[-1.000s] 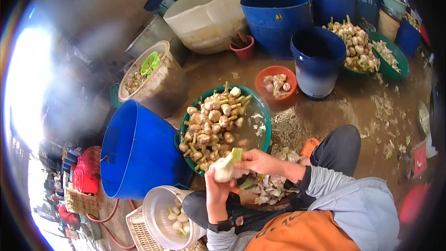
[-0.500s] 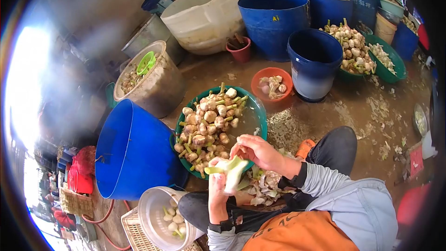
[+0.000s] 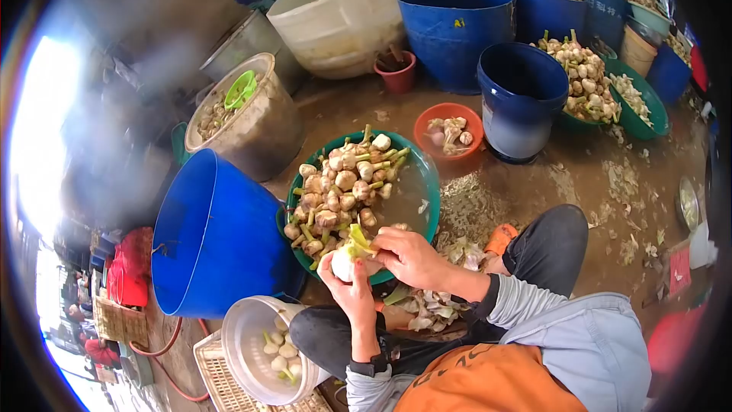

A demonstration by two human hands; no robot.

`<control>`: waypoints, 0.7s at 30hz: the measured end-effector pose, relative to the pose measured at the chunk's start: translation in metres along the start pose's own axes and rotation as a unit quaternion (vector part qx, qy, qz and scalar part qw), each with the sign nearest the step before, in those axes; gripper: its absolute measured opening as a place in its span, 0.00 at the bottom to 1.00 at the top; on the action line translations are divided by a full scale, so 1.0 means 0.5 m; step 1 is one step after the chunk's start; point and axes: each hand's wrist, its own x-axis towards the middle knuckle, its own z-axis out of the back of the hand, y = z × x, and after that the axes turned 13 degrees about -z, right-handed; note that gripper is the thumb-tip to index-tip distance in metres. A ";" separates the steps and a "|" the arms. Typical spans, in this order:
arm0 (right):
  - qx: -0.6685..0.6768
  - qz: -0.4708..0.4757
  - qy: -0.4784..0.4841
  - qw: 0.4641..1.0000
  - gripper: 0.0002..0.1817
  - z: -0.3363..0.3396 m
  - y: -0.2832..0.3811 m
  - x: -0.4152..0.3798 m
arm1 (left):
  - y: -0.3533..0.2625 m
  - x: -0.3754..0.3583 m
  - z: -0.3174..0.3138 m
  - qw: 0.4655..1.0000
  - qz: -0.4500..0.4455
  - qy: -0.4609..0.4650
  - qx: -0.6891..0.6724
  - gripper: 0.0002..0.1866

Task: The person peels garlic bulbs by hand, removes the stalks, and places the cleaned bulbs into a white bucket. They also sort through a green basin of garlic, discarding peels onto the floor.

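- Big off-white tub (image 3: 335,27), stained, misshapen rim. Small red pot (image 3: 397,81) just beside, dark pieces inside.
- Blue tub (image 3: 457,42), yellow mark on its side, by the off-white one.
- Dark blue bucket (image 3: 518,126), pale lower wall, upright on wet floor (image 3: 328,111).
- Grimy bucket (image 3: 267,126), bright green strainer (image 3: 241,89) in its mouth.
- Left side: woven basket (image 3: 120,322), near red hose (image 3: 174,384).
- Far right: shallow metal bowl (image 3: 689,204), pinkish-red square (image 3: 680,271).

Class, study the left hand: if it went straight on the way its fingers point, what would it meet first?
Beyond the bulb it holds, the left hand would probably meet the garlic heap; with depth unclear, it might pass above.
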 end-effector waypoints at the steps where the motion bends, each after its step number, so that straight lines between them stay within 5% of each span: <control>1: -0.011 -0.003 -0.017 1.000 0.06 -0.001 0.000 0.002 | 0.002 -0.002 0.006 0.999 0.022 -0.004 -0.031 0.20; 4: -0.018 0.009 -0.058 0.998 0.06 0.004 0.006 0.017 | -0.045 -0.003 0.004 0.985 0.103 -0.013 -0.137 0.22; 9: 0.044 -0.004 -0.090 0.995 0.04 0.001 -0.051 0.054 | -0.034 -0.005 0.048 0.964 0.068 0.155 -0.207 0.33; 10: 0.108 -0.096 0.005 0.989 0.05 -0.001 -0.066 0.059 | -0.041 -0.006 0.061 0.939 0.121 0.221 -0.235 0.35; 12: 0.426 -0.237 0.066 0.871 0.07 -0.007 -0.051 0.044 | -0.036 -0.004 0.078 0.891 0.172 0.297 -0.296 0.33; 13: 0.566 -0.298 0.093 0.763 0.08 -0.006 -0.028 0.038 | -0.037 -0.002 0.069 0.924 0.163 0.254 -0.235 0.30; 14: 0.632 -0.290 0.065 0.716 0.10 0.003 -0.011 0.037 | -0.038 0.002 0.051 0.950 0.150 0.210 -0.174 0.26; 15: 0.624 -0.281 0.041 0.728 0.08 0.006 -0.022 0.032 | -0.037 0.001 0.042 0.970 0.137 0.164 -0.112 0.23; 16: 0.573 -0.264 0.005 0.775 0.08 -0.003 -0.030 0.032 | -0.009 0.006 0.028 0.979 -0.053 0.162 0.111 0.17; 20: 0.475 -0.225 -0.018 0.851 0.06 -0.051 -0.039 0.014 | 0.005 -0.037 -0.012 0.994 0.080 0.007 -0.069 0.13; 21: 0.534 -0.267 -0.001 0.802 0.06 -0.044 -0.040 0.019 | -0.005 -0.032 -0.006 0.972 0.169 -0.009 -0.161 0.13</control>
